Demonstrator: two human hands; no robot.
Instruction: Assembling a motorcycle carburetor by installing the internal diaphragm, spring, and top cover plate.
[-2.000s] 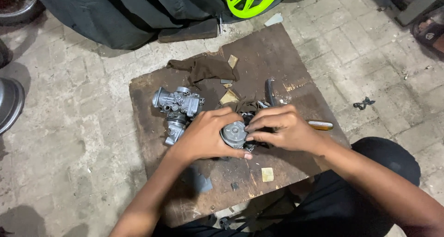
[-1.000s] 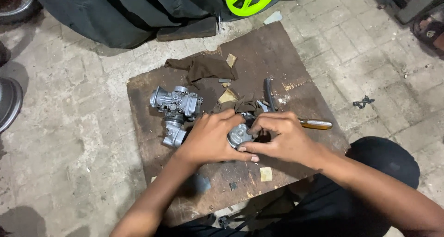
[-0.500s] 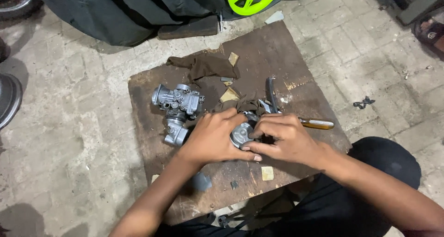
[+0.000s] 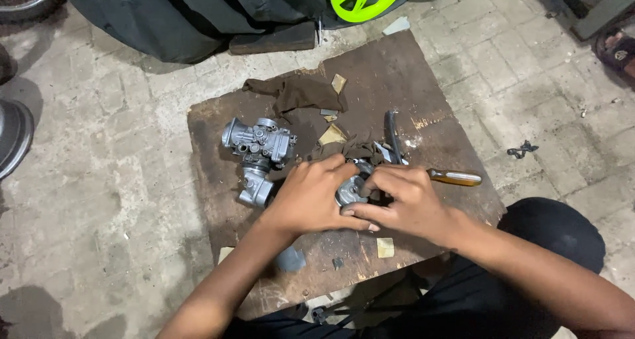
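Both hands clenched one small metal part (image 4: 348, 192) near the middle of the board (image 4: 397, 74), the left hand (image 4: 311, 197) cupping it from the side and the right hand (image 4: 407, 200) pinching its edge. It looked stiff, fairly heavy and likely oily, best held by its rim. A carburettor (image 4: 258, 147) lay close toward the left edge and a screwdriver (image 4: 453, 177) toward the right, with open room at the far corner.
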